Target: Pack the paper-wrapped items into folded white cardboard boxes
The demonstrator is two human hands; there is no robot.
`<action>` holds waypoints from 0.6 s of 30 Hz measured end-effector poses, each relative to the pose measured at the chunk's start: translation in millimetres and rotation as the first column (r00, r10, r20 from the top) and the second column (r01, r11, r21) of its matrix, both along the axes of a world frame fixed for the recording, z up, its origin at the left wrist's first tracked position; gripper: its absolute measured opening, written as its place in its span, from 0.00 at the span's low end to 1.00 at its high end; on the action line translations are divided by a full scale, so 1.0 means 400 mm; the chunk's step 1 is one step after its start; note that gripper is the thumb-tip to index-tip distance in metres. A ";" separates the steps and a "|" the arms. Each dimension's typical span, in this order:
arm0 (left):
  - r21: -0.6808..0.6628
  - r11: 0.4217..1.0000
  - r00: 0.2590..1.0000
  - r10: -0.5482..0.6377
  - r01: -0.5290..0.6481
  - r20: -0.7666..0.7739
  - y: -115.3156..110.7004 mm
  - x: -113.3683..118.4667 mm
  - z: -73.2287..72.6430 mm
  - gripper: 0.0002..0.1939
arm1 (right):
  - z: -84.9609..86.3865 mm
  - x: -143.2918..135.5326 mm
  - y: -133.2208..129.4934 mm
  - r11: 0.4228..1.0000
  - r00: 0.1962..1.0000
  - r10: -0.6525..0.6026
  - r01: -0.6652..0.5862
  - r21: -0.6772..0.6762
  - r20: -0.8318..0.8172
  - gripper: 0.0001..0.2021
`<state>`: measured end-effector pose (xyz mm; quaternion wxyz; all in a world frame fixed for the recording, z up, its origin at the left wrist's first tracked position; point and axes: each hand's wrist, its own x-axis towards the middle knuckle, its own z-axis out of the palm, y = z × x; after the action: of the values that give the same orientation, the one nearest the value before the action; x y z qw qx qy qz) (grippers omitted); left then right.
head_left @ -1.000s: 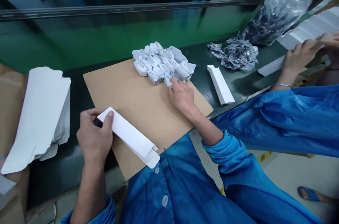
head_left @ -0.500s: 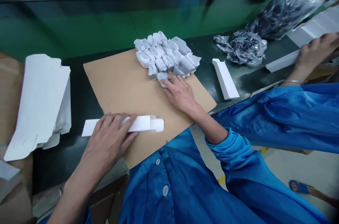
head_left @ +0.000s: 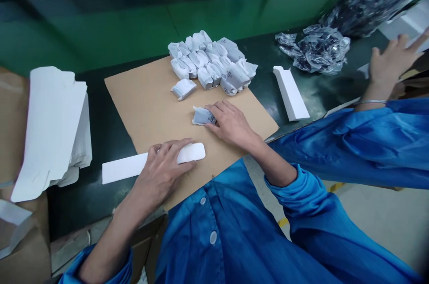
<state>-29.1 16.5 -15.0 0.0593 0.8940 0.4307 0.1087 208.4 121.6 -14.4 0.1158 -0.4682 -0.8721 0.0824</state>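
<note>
My left hand (head_left: 164, 165) grips a long, narrow white carton (head_left: 124, 168) lying across the left edge of a brown cardboard sheet (head_left: 150, 109). The carton's rounded end flap points right, toward my other hand. Between the thumb and fingers of my right hand (head_left: 229, 122) is a small packet wrapped in white film (head_left: 203, 116), with dark print on it. Behind it, several similar wrapped packets (head_left: 208, 58) lie heaped at the sheet's far edge. One single packet (head_left: 183, 89) sits just in front of the heap.
A stack of flat white carton blanks (head_left: 50, 127) stands at the left. To the right lie another white carton (head_left: 291, 94), crumpled clear plastic bags (head_left: 318, 49) and a big plastic bag (head_left: 372, 2). A co-worker's hand (head_left: 392, 62) reaches in at far right.
My right hand has drawn a packet away from the heap toward me. A single packet now lies apart. My left hand has slid right along the carton, toward its flap end.
</note>
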 end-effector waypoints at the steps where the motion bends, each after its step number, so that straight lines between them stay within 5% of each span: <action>1: 0.037 0.999 0.999 0.011 -0.012 0.035 -0.001 -0.003 0.000 0.17 | -0.001 0.008 -0.014 1.000 1.000 -0.005 0.005 0.010 -0.016 0.20; 8: 0.207 0.978 0.973 -0.032 -0.016 0.227 0.004 0.002 0.008 0.07 | 0.054 0.034 -0.157 0.992 0.949 -0.003 -0.038 -0.124 -0.316 0.20; 14: 0.222 0.973 0.976 -0.107 0.064 0.190 -0.005 0.009 -0.010 0.05 | 0.065 -0.003 -0.175 0.941 0.958 0.284 -0.286 -0.183 -0.037 0.11; 18: 0.249 0.966 0.985 -0.109 0.073 0.135 -0.017 0.008 -0.023 0.07 | 0.057 -0.048 -0.176 0.951 0.964 0.264 -0.265 -0.161 -0.027 0.14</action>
<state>-25.8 9.7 -24.1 -0.0138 0.9028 0.3669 0.2238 189.3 51.1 8.4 0.0670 -0.3549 -0.9170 0.1694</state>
